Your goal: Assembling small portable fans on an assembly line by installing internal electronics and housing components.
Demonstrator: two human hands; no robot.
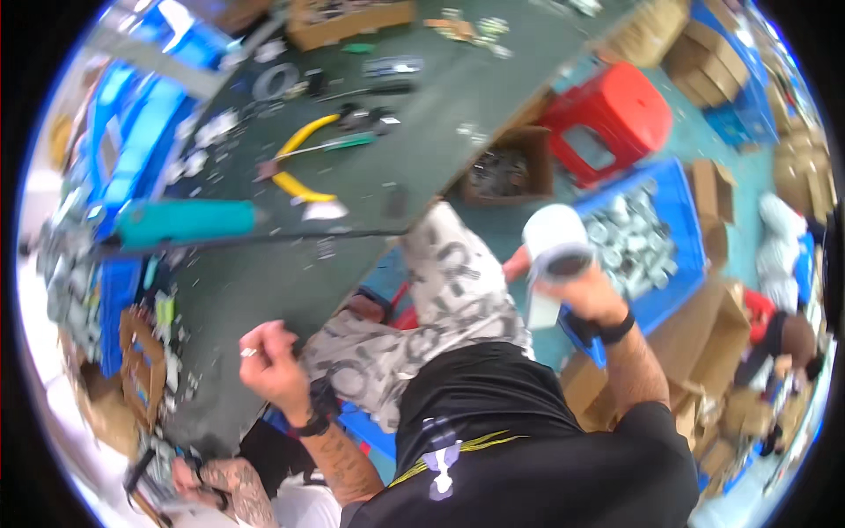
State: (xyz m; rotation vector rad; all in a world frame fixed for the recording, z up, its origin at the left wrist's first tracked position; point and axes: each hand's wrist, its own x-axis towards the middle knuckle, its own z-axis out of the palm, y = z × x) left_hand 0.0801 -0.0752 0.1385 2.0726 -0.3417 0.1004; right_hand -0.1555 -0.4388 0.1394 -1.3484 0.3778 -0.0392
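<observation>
My right hand [594, 297] is wrapped round a white cylindrical housing [553, 227] with a grey rim and a dark round opening. I hold it in the air beside a blue bin of pale parts; motion blurs it somewhat. My left hand [271, 363] is raised near the green table's edge, its fingers curled in. A small pale band shows on one finger; whether anything sits inside the fingers is hidden. Ahead on the green tabletop [422, 150] lie pliers with yellow handles [308, 132] and a green-handled screwdriver [350, 141].
A teal power screwdriver [185, 223] lies at the left. To the right stand a blue bin [691, 220] of round pale parts, a red stool [629, 106] and a cardboard box [532, 163] of metal parts. Another person's forearm [233, 484] shows at lower left.
</observation>
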